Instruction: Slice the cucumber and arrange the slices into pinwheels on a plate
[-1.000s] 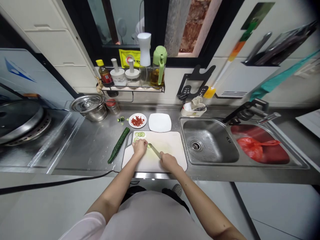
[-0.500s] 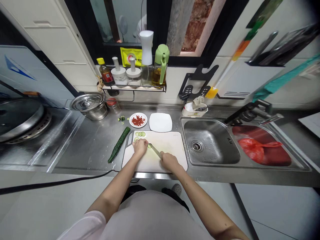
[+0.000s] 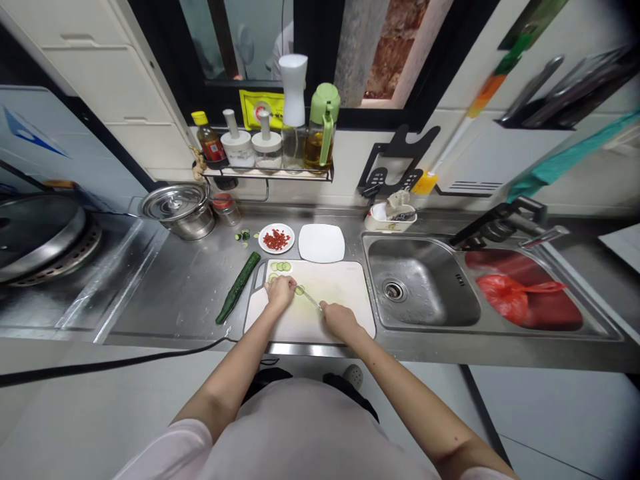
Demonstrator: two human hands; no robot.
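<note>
My right hand (image 3: pixel 341 321) is wrapped round the handle of a kitchen knife (image 3: pixel 310 299). Its blade points up-left, seen nearly edge-on, with the tip close to my left fingertips. Curled at the left part of the white cutting board (image 3: pixel 345 287), my left hand (image 3: pixel 281 292) presses on a piece of cucumber, mostly hidden under the fingers. A pale green cucumber slice (image 3: pixel 299 290) lies at the blade tip. Several more cucumber slices (image 3: pixel 281 267) rest on the board beyond my left hand. To the left of the board lies a whole dark green cucumber (image 3: pixel 237 288).
Behind the board stand a plate of small red pieces (image 3: pixel 264 240) and a white plate (image 3: pixel 311 243). Dark green scraps (image 3: pixel 243 235) lie near a lidded steel pot (image 3: pixel 187 217). The sink (image 3: pixel 425 293) is at right, a seasoning rack (image 3: pixel 270 175) above.
The knife blade has turned from showing its flat side to nearly edge-on, beside the slice. Both hands stay in almost the same place.
</note>
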